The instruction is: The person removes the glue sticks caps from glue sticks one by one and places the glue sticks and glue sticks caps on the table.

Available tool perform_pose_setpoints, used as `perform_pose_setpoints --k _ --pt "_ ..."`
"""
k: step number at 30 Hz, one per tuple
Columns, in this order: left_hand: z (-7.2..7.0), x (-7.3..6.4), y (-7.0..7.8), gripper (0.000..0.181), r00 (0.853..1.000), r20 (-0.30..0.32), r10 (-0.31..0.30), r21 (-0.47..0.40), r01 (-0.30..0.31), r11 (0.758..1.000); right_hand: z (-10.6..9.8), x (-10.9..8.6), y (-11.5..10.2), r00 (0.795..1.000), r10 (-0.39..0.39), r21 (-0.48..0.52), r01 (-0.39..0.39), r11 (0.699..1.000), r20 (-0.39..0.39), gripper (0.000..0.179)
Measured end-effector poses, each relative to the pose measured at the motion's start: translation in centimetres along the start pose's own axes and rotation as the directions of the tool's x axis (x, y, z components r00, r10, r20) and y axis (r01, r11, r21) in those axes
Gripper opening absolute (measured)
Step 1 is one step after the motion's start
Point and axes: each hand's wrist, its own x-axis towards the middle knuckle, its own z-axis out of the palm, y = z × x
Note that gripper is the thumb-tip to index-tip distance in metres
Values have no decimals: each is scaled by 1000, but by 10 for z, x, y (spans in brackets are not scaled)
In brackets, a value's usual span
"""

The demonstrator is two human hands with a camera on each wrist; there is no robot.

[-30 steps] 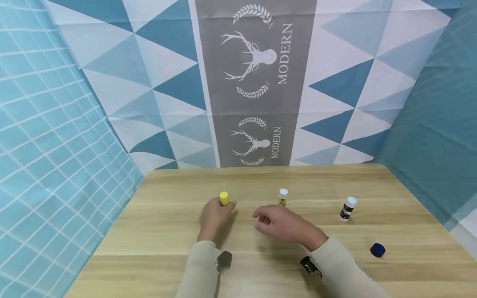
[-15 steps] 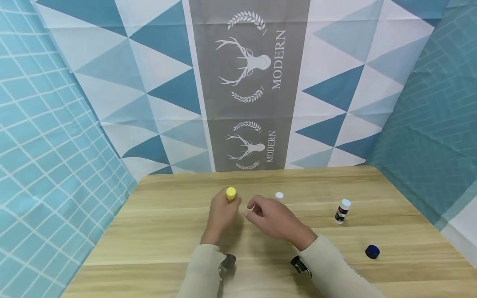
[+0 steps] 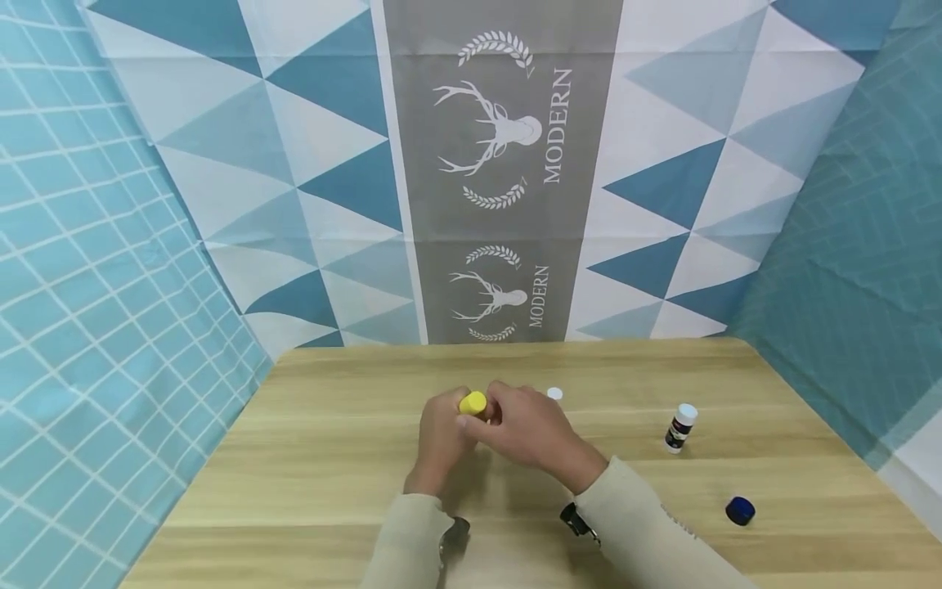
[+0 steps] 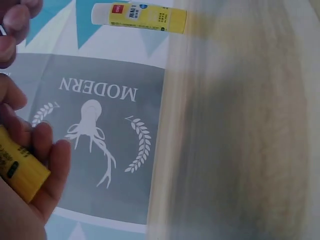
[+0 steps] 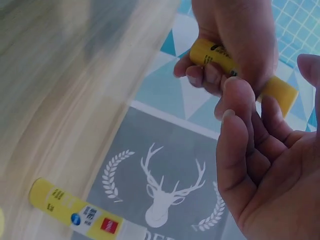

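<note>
My left hand (image 3: 444,438) grips a yellow glue stick (image 5: 206,54) by its body, its yellow cap (image 3: 473,403) sticking out at the top. In the left wrist view the base end of this glue stick (image 4: 24,172) shows below the curled fingers. My right hand (image 3: 531,425) is right at the cap, with the thumb on one side and loosely bent fingers on the other. The right wrist view shows a gap between thumb and cap. Behind the right hand stands a second glue stick (image 4: 145,19), yellow with a white cap, mostly hidden in the head view.
To the right on the wooden table (image 3: 331,458) stands a small dark-labelled bottle (image 3: 680,429) with a white cap. Nearer the front right lies a dark blue cap (image 3: 740,510). A patterned cloth (image 3: 508,196) hangs behind the table's far edge.
My left hand has carried the yellow glue stick to the right, tilting its cap toward the right hand. My right hand has moved left until the two hands meet at the cap.
</note>
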Motion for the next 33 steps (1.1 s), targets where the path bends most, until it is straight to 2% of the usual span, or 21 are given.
perform_pose_setpoints --k 4,10,16,22,25,30,33 --pt "-1 -4 -1 36 998 -46 48 32 -47 998 4 1 -5 1000 -7 -31 7 999 8 41" --pt "1 -4 -3 35 988 -67 137 55 -134 989 8 8 -6 998 -47 -129 40 991 -52 40" --pt "3 -2 -3 33 991 -78 109 40 -106 994 10 12 -6 997 -64 -178 56 982 -40 34" --pt "2 -3 -5 29 992 -110 63 -74 -72 995 8 18 -12 994 -108 -214 105 971 -1 35" --pt "0 -3 -5 26 993 -90 73 -128 -85 988 5 21 -13 993 -120 -220 122 968 25 36" --pt "-3 -3 -7 19 991 -36 130 -148 -134 980 3 23 -12 990 -104 -207 121 971 91 36" --pt "-3 -5 -9 15 990 -10 138 -166 -137 977 5 22 -11 987 -100 -218 125 968 123 35"
